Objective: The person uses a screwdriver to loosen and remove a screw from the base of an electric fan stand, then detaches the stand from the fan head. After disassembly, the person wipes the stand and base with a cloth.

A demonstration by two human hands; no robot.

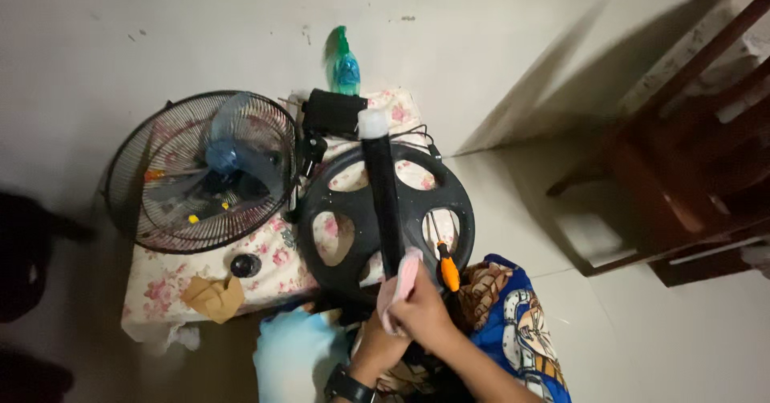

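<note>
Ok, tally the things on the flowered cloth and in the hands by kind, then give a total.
Fan grille with blades: 1
Round black fan base: 1
Black pole: 1
Pink cloth in the right hand: 1
Orange-handled screwdriver: 1
Green spray bottle: 1
Small black cap: 1
Total: 7

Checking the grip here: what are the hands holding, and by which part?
The right hand presses a pink cloth around the black pole's lower end; left hand unclear.
</note>
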